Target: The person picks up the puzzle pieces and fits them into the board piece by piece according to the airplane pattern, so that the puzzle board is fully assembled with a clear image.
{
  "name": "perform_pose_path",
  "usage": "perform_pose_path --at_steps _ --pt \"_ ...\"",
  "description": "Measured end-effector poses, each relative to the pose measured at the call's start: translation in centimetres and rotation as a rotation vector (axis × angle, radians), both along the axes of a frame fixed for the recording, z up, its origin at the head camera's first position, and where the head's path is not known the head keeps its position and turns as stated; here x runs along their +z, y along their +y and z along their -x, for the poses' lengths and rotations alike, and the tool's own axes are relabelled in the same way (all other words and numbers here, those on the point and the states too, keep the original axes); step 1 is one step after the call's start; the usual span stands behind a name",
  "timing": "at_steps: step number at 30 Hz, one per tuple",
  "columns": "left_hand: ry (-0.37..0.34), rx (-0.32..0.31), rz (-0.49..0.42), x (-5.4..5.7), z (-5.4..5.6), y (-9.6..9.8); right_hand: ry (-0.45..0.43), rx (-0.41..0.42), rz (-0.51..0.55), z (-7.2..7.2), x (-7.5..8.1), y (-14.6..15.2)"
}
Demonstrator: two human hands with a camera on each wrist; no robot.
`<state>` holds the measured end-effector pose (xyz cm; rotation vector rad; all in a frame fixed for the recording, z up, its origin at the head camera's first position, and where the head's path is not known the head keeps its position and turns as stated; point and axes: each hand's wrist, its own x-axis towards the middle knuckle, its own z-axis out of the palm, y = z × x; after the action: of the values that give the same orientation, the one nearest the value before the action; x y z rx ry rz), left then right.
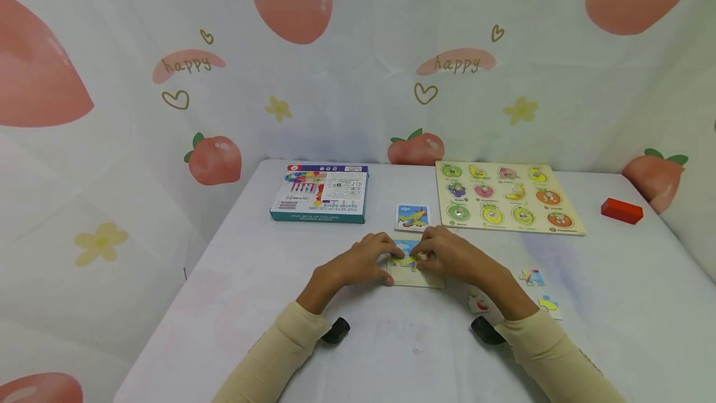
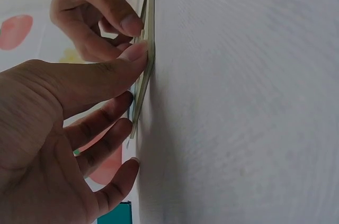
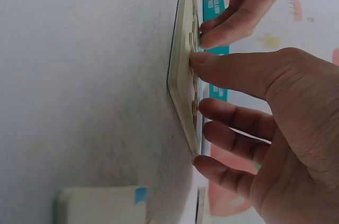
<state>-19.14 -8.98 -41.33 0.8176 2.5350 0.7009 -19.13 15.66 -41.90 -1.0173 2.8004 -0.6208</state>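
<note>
A small wooden jigsaw board (image 1: 416, 278) lies on the table between both hands. Pieces with a blue sky and yellow picture (image 1: 405, 245) fill its upper left part. My left hand (image 1: 363, 260) grips the board's left side, thumb at the near edge and fingertips over the pieces. With thumb and forefinger, my right hand (image 1: 453, 255) pinches a puzzle piece on the board, mostly covered by the fingers. Just behind stands a card with a yellow airplane picture (image 1: 413, 217). Loose puzzle pieces (image 1: 532, 277) lie to the right, one (image 1: 478, 301) near the right forearm.
A bead set box (image 1: 319, 194) lies at the back left. At the back right is a wooden fruit puzzle board (image 1: 509, 196), with a red block (image 1: 622, 211) beyond it. A white cloth printed with peaches hangs behind the table.
</note>
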Motion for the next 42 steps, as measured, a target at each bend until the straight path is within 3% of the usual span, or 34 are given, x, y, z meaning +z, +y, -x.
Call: perform_pose_path --at_steps 8,17,25,30,37,42 --pt "0.006 -0.003 0.006 -0.1 0.1 0.1 -0.017 -0.036 0.02 0.0 -0.1 -0.1" --pt "0.031 -0.17 0.026 -0.5 0.0 0.5 -0.002 -0.065 0.038 0.1 -0.3 0.0" --pt "0.031 -0.198 0.084 -0.4 -0.2 0.6 -0.061 -0.09 0.035 0.6 -0.1 0.8" --pt "0.017 -0.198 0.082 -0.6 -0.2 0.5 -0.107 -0.135 0.057 0.6 0.3 2.9" --pt "0.004 -0.196 0.076 -0.5 -0.2 0.5 -0.089 -0.196 0.11 -0.1 1.2 7.2" --pt "0.008 -0.202 0.068 -0.5 -0.2 0.5 -0.081 -0.256 0.091 -0.9 1.6 10.4"
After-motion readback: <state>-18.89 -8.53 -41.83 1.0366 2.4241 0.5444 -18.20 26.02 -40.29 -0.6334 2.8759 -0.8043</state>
